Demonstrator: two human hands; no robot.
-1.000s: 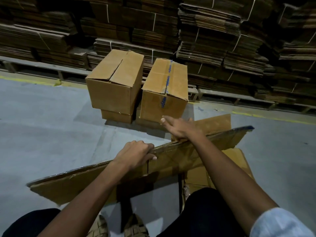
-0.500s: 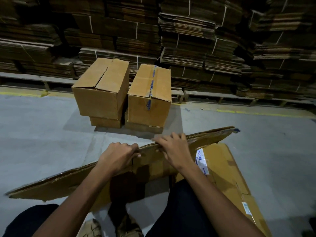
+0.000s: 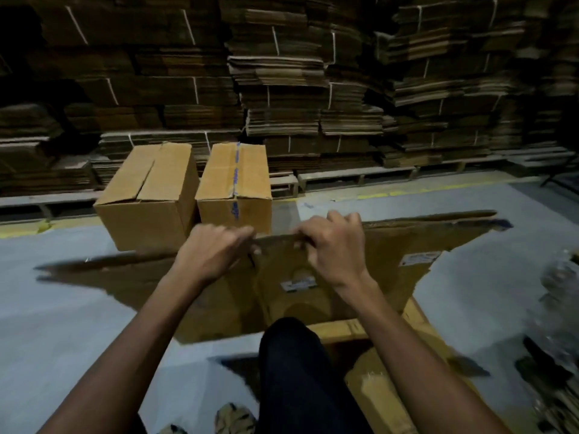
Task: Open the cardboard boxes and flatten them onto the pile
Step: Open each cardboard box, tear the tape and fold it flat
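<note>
Here, both hands, left hand (image 3: 216, 250) and right hand (image 3: 333, 245), clamp the top edge of a flattened box (image 3: 391, 255) held upright above the pile (image 3: 369, 380); a loose grip could let it slide off onto the floor (image 3: 62, 324).

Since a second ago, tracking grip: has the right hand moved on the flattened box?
Yes. The right hand moved back from beyond the flattened box to grip its top edge.

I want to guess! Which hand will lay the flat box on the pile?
Probably the right hand: the pile lies on its side. The left hand also grips the flattened box.
</note>
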